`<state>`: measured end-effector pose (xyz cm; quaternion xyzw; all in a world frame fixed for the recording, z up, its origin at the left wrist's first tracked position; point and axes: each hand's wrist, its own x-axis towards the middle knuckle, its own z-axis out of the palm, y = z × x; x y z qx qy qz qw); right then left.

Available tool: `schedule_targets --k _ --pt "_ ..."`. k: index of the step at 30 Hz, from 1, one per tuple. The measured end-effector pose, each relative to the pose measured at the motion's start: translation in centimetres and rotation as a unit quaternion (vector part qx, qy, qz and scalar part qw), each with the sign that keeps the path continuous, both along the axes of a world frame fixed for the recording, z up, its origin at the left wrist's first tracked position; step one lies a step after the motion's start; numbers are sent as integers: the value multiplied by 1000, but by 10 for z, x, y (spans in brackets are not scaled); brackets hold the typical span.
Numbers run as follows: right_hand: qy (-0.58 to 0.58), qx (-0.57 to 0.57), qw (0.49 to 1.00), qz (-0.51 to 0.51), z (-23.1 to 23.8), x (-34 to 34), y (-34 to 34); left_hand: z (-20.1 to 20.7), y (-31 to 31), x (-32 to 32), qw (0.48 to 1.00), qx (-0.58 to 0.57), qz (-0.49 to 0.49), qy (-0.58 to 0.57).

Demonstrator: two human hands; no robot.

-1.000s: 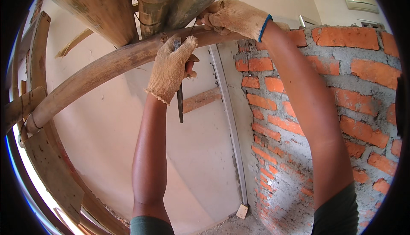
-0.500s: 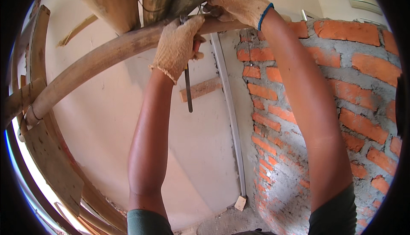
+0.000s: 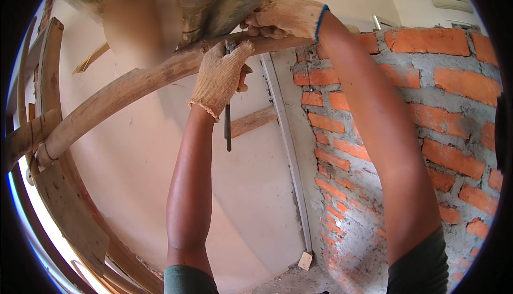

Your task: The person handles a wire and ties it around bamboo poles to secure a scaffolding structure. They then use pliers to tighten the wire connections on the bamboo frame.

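Note:
My left hand point(image 3: 220, 77), in a knitted cream glove, is closed round a slim dark metal tool point(image 3: 228, 128). The tool's head shows above the thumb, against the underside of a long round wooden pole point(image 3: 123, 88), and its straight shank hangs below the fist. My right hand point(image 3: 288, 16), in a matching glove with a blue cuff edge, reaches over the pole. Its fingertips are pinched together at a thin wire point(image 3: 241, 31), beside large bamboo poles point(image 3: 211, 5) that rest across the wooden pole. The glove partly hides the wire.
A brick wall point(image 3: 427, 40) with rough grey mortar rises at right. Behind my hands stands a pale wall point(image 3: 235, 198) with a grey vertical strip point(image 3: 288, 155) and a wooden batten point(image 3: 254, 122). Timber framing point(image 3: 51, 75) stands at left. A blurred patch covers part of the overhead poles.
My left hand has shifted slightly lower, and the tool's shank now hangs straighter. My right hand has moved slightly left and down along the pole. The view has tilted a little.

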<state>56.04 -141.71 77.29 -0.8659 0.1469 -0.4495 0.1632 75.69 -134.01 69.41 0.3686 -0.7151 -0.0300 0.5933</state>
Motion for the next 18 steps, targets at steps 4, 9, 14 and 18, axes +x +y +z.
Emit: schedule_targets --k 4,9,14,18 --pt "3 -29 1000 -7 -9 -5 0 1 4 2 999 26 -34 32" --pt "46 -171 983 -48 -13 -20 -10 8 4 8 991 24 -105 77" --pt "54 -223 959 -168 -32 -13 5 12 7 3 975 59 -133 170" --pt "113 -94 985 -87 -35 -38 11 10 6 2 993 18 -93 64"
